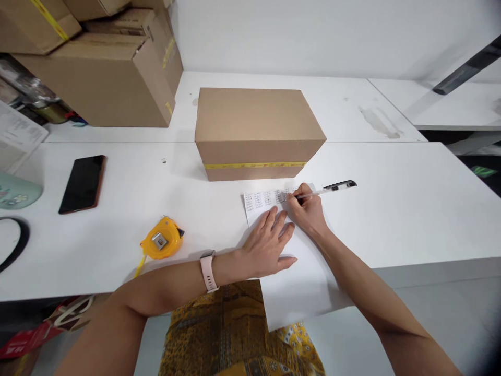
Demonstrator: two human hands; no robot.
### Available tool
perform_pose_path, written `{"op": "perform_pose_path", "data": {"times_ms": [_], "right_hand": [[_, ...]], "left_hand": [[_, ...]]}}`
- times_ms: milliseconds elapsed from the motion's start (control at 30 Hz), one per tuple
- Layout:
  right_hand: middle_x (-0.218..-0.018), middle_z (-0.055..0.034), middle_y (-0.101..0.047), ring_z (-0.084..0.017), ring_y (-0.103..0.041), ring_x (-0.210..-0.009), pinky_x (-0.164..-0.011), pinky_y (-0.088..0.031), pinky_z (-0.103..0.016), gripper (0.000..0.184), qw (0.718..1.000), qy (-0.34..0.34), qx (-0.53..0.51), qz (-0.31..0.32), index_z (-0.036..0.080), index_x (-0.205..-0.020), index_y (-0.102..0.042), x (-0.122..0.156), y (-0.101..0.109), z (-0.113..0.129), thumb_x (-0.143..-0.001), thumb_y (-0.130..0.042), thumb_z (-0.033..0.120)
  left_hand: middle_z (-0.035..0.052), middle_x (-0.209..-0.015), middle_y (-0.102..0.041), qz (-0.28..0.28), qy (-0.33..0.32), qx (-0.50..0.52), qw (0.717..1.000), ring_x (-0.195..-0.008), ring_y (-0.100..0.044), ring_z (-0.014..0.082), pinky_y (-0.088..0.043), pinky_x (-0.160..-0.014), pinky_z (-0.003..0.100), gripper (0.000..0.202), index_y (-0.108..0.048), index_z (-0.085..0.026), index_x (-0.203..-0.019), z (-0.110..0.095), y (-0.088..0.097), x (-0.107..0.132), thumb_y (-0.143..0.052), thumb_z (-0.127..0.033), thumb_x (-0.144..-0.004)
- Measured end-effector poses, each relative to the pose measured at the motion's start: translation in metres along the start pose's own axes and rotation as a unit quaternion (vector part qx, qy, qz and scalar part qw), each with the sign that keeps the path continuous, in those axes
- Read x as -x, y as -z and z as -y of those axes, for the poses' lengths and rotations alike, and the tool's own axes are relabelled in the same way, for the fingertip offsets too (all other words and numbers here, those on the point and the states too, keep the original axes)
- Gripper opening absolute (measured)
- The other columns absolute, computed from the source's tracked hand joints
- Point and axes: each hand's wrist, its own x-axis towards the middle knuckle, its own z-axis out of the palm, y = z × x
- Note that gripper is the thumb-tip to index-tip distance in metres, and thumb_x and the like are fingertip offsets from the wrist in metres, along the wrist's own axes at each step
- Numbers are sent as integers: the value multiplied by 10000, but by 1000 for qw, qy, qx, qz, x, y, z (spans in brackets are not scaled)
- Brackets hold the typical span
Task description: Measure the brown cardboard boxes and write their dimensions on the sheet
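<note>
My right hand [307, 209] grips a pen [329, 189] with a black cap end and holds its tip on a white sheet of paper [297, 277], where rows of small writing run along the top edge. My left hand [268, 243] lies flat on the same sheet, fingers stretched out, pinning it down; a pale watch sits on that wrist. The sheet hangs over the front edge of the white table [410, 219]. Just behind the paper stands a closed cardboard box [256, 130] with a yellow tape band.
A yellow tape measure [161, 239] lies left of my left hand, and a black phone [83, 183] rests further left. Large stacked cardboard boxes [105, 68] fill the back left corner. A pale green object [15, 190] and a black loop [15, 240] sit at the left edge.
</note>
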Motion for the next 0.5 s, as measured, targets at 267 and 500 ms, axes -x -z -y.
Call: {"op": "perform_pose_path", "data": {"times_ms": [267, 500], "right_hand": [[-825, -11, -620, -162, -548, -658, -661, -442, -315, 192, 984, 88, 61, -145, 235, -989, -562, -13, 53, -19, -946, -524, 418], [-1037, -153, -670, -294, -565, -990, -805, -447, -398, 389, 903, 134, 401, -71, 189, -1167, -678, 3, 128, -76, -919, -380, 158]], "left_hand": [[247, -1609, -348, -1, 3, 4, 1000, -1531, -221, 418, -177, -1226, 519, 771, -421, -91, -1489, -1, 0, 2, -467, -651, -961], [207, -1622, -349, -45, 20, -14, 999, -1544, -220, 367, -228, -1223, 538, 642, -426, -133, -1488, 0, 27, 35, -519, -516, -981]]}}
